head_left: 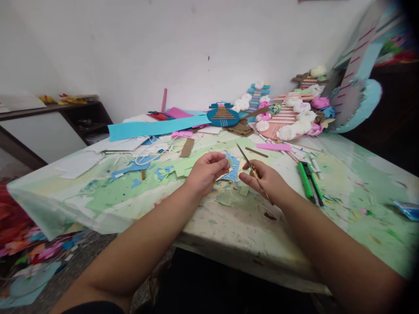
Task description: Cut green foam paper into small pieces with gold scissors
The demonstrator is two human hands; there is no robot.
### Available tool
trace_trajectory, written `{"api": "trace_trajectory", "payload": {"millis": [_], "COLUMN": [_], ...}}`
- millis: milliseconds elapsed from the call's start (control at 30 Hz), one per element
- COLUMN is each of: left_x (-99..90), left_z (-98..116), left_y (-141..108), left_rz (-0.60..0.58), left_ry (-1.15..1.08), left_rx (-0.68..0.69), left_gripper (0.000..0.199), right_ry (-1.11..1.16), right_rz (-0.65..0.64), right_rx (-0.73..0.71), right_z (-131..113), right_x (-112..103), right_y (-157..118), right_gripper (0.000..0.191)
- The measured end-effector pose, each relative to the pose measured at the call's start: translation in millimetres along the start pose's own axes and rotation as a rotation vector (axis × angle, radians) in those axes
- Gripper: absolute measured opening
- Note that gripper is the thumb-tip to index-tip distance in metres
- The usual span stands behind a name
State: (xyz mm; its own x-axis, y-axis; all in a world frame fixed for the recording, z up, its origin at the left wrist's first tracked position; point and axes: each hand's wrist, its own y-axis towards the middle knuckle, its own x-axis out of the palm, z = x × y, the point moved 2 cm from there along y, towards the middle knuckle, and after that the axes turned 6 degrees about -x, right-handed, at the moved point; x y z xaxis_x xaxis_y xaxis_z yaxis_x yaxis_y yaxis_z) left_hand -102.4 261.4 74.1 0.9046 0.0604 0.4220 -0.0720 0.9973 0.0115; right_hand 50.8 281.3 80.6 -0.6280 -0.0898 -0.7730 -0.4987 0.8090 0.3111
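My right hand [266, 179] grips a pair of scissors [248, 162] with gold-coloured handles, the narrow blades pointing up and away to the left. Left of them, my left hand [209, 171] is closed, thumb and fingers pinched together over the table. Whatever lies at those fingertips is too small to make out. Just behind the fingertips is a piece of blue paper [234, 169]. Light green paper [183, 165] lies to the left of my left hand. Blue and green paper scraps [163, 172] are scattered farther left, and small cuttings dot the cloth below both hands.
A green utility knife [309, 183] lies right of my right hand. At the back are a long blue strip [157, 127], a blue oval craft piece [223, 117] and pink craft work with paper flowers [284, 120]. White cord [144, 150] curls at left. The table's front edge is close to me.
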Motion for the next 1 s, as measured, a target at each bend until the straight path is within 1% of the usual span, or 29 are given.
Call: {"api": "trace_trajectory", "payload": {"millis": [100,200,300,433,533,700,867,1000], "left_x": [1.0,1.8,2.6,5.3,7.0,6.9,6.2,5.9], "left_z": [-0.5,-0.5,-0.8,-2.7,-3.7,-3.1,-2.7,-2.5], "left_y": [0.3,0.3,-0.6,-2.4,-3.1,-2.8,-3.1,-3.8], "left_rz": [0.002,0.007,0.019,-0.008,-0.04,-0.056,-0.057,-0.058], "left_ry": [-0.045,-0.057,-0.057,-0.016,0.017,0.026,-0.011,-0.007], "left_rx": [0.008,0.018,0.04,0.03,0.005,-0.009,-0.016,-0.007], "left_gripper": [0.023,0.022,0.016,0.013,0.012,0.013,0.016,0.016], "right_ry": [-0.11,-0.233,-0.303,-0.309,-0.308,-0.315,-0.376,-0.454], "right_rz": [-0.032,-0.062,-0.056,-0.069,-0.074,-0.078,-0.067,-0.06], "right_rx": [0.022,0.046,0.043,0.028,0.016,-0.025,-0.042,-0.053], "right_z": [-3.7,-5.0,-6.3,-7.2,-6.6,-7.1,-8.8,-7.4], "right_x": [7.5,12.0,12.6,12.9,13.6,15.1,16.0,15.3], "right_y": [-4.1,-6.6,-7.1,-6.7,-6.5,-6.8,-6.7,-6.3], "right_gripper": [0.042,0.049,0.055,0.054,0.051,0.045,0.04,0.042]}}
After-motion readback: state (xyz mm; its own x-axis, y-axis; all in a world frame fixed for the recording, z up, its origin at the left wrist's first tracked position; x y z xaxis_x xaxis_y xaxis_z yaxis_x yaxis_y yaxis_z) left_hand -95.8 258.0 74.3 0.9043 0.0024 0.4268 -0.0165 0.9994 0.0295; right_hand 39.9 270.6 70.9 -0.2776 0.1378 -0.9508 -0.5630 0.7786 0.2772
